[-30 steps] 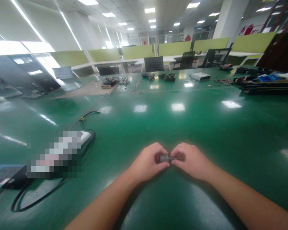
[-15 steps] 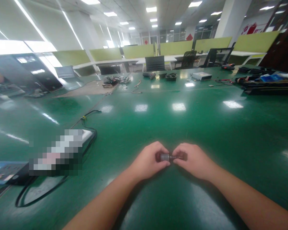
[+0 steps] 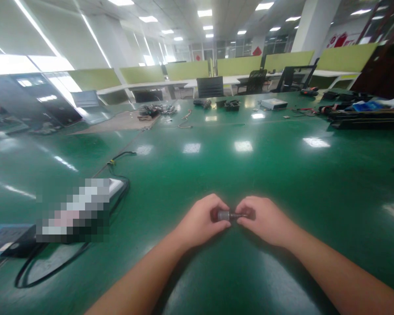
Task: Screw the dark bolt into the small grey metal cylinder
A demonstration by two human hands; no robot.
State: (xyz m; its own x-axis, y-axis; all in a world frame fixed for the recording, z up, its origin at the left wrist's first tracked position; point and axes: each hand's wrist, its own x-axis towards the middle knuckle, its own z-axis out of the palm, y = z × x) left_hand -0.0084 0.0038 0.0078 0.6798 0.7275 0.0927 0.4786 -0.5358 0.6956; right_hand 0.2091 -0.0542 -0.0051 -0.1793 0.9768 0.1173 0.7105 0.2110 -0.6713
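Observation:
A small grey cylinder with a thin dark shaft lies level between my two hands, low over the green table or on it; I cannot tell which. My left hand curls round the thicker cylinder end, fingers above and thumb below. From the other side, my right hand closes its fingers and thumb about the thin shaft end. A narrow gap separates the fingertips of the two hands. Part of each end of the piece is hidden in shadow inside the hands.
To the left lies a blurred-out box-like item with a black cable looping round it. A blue power strip is at the left edge. Across the green table are a grey box, loose parts and a dark pile.
The view has shifted slightly, so the background sits a little further left. Both hands keep the same hold on the small cylinder, with little visible movement.

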